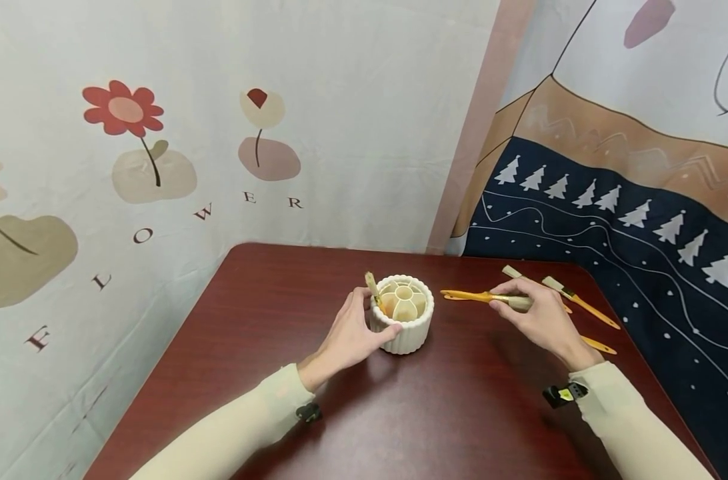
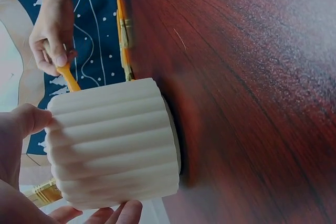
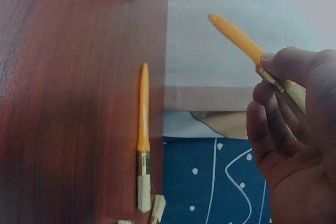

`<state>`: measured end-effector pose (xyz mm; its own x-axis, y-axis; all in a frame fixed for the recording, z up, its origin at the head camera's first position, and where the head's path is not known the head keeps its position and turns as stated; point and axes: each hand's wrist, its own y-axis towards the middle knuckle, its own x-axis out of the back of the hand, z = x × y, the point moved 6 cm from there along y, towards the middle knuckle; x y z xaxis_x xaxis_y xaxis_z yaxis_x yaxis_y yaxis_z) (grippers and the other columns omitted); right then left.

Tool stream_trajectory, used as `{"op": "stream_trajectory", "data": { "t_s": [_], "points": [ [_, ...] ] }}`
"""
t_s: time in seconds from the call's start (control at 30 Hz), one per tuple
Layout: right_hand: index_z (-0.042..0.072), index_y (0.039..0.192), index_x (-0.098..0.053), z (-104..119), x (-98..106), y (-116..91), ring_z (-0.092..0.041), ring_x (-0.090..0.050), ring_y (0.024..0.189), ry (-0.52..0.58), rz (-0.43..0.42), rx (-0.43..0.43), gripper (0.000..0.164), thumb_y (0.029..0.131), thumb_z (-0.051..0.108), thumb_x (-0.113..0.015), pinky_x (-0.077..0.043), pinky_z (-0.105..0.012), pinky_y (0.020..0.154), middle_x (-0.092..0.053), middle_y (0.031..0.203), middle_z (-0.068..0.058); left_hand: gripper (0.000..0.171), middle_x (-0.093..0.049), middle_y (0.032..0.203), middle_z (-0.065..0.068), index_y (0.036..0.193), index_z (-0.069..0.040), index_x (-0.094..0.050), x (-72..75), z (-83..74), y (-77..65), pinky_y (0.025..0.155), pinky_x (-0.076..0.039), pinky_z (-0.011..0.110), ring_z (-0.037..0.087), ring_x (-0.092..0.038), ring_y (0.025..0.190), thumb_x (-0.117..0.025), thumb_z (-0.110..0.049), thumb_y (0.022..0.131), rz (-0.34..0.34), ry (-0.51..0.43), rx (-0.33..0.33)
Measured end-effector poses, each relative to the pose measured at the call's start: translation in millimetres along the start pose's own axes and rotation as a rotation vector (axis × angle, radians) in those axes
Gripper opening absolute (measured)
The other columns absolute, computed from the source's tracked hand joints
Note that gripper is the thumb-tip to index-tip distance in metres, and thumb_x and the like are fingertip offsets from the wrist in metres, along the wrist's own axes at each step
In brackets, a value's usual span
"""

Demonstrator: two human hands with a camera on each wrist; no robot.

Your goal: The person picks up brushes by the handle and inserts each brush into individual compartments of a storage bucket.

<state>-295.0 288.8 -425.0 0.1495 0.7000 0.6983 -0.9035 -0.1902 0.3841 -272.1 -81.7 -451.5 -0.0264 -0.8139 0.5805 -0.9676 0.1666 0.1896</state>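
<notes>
The white ribbed holder (image 1: pixel 421 335) stands upright on the red-brown table (image 1: pixel 280 303), in its far half, & the L hand (image 1: pixel 347 333) grips it: thumb on the near side, fingers round the left side. In a left compartment leans a short brush (image 1: pixel 371 285), bristles up, close by the L fingers, so this side is partly blocked. The R hand (image 1: pixel 541 317) pinches an orange-handled brush (image 1: pixel 472 295) at abt. the ferrule, btw. thumb & fingers; its handle points twd. the holder, but is apart from it. Acc. to the right wrist view, a loose brush (image 3: pixel 143 135) lies below on the table, handle upward in that view. More lie on the right: a pale-tipped brush (image 1: pixel 511 271), partly behind the R hand; a farther brush (image 1: pixel 586 305) nr. the edge; & lower a yellow handle (image 1: pixel 601 345), other end hidden.

Edges: the far one meets the pale wall cloth (image 1: pixel 364 167) near the holder; the right one runs beside the dark blue cloth (image 1: pixel 670 280), v. near the brushes. Wide tabletop stretches lie left & in front of the holder, crossed partly by the left sleeve (image 1: pixel 238 413).
</notes>
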Motion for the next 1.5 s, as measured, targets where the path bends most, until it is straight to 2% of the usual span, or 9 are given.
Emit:
{"op": "stream_trajectory", "data": {
  "t_s": [0.43, 0.6, 0.77, 1.0, 1.27, 1.37, 1.47, 1.5],
  "points": [
    [0.020, 0.124, -0.084, 21, 10, -3, 0.010, -0.069, 0.099, -0.005, -0.051, 0.050, 0.028, 0.099, 0.013, -0.095, -0.056, -0.001, 0.089, -0.085, 0.119, -0.005, 0.082, -0.067, 0.147, 0.021, 0.153, -0.002, -0.056, 0.0, 1.3, 0.9, 0.115, -0.062, 0.052, 0.037, -0.077, 0.132, -0.097, -0.038, 0.092, 0.025, -0.037, 0.006],
    [0.019, 0.121, -0.086, 32, 15, -3, 0.011, -0.068, 0.101, 0.016, -0.083, 0.094, 0.030, 0.095, 0.008, -0.097, -0.057, -0.003, 0.085, -0.086, 0.117, -0.007, 0.082, -0.068, 0.145, 0.021, 0.153, -0.002, -0.056, 1.6, 0.0, 1.0, 0.114, -0.062, 0.054, 0.039, -0.076, 0.132, -0.097, -0.040, 0.092, 0.022, -0.025, 0.003],
    [0.019, 0.118, -0.087, 43, 19, -4, 0.004, -0.061, 0.109, 0.028, -0.120, 0.126, 0.032, 0.092, 0.005, -0.099, -0.055, -0.003, 0.080, -0.088, 0.118, -0.009, 0.082, -0.068, 0.145, 0.021, 0.152, -0.002, -0.056, 2.2, -1.1, 1.6, 0.113, -0.063, 0.054, 0.038, -0.077, 0.131, -0.097, -0.040, 0.092, 0.025, -0.028, 0.003],
    [0.020, 0.119, -0.087, 50, 22, -5, 0.002, -0.061, 0.112, 0.039, -0.121, 0.128, 0.035, 0.092, 0.002, -0.099, -0.052, -0.004, 0.086, -0.088, 0.118, -0.007, 0.082, -0.069, 0.145, 0.021, 0.152, -0.002, -0.057, 1.3, -0.9, 2.0, 0.111, -0.063, 0.052, 0.037, -0.076, 0.129, -0.097, -0.040, 0.092, 0.026, -0.025, 0.003],
    [0.022, 0.119, -0.088, 59, 24, -3, 0.018, -0.060, 0.125, 0.054, -0.137, 0.152, 0.038, 0.090, 0.001, -0.099, -0.046, -0.013, 0.097, -0.089, 0.118, -0.006, 0.082, -0.068, 0.146, 0.021, 0.153, -0.002, -0.056, 2.0, -0.1, 3.1, 0.112, -0.064, 0.054, 0.039, -0.077, 0.132, -0.097, -0.040, 0.093, 0.028, -0.034, 0.004],
    [0.021, 0.120, -0.088, 62, 23, -3, 0.017, -0.065, 0.118, 0.073, -0.128, 0.153, 0.038, 0.090, 0.000, -0.099, -0.048, -0.004, 0.098, -0.089, 0.117, -0.006, 0.082, -0.068, 0.148, 0.022, 0.153, -0.002, -0.056, 1.5, 0.7, 2.6, 0.114, -0.064, 0.055, 0.039, -0.078, 0.134, -0.097, -0.040, 0.093, 0.034, -0.035, 0.008],
    [0.021, 0.121, -0.088, 65, 23, -3, 0.015, -0.068, 0.110, 0.080, -0.126, 0.158, 0.038, 0.091, 0.001, -0.099, -0.055, -0.004, 0.093, -0.089, 0.116, -0.005, 0.082, -0.067, 0.150, 0.022, 0.154, -0.003, -0.056, 1.3, 1.1, 2.2, 0.114, -0.064, 0.055, 0.040, -0.078, 0.134, -0.097, -0.039, 0.093, 0.037, -0.034, 0.011],
    [0.021, 0.121, -0.088, 66, 22, -4, 0.015, -0.068, 0.111, 0.079, -0.130, 0.158, 0.038, 0.091, 0.001, -0.099, -0.054, -0.003, 0.096, -0.089, 0.115, -0.004, 0.082, -0.067, 0.150, 0.022, 0.154, -0.003, -0.055, 1.1, 1.2, 2.1, 0.114, -0.064, 0.055, 0.040, -0.078, 0.134, -0.097, -0.039, 0.093, 0.037, -0.036, 0.011]
  ]
}}
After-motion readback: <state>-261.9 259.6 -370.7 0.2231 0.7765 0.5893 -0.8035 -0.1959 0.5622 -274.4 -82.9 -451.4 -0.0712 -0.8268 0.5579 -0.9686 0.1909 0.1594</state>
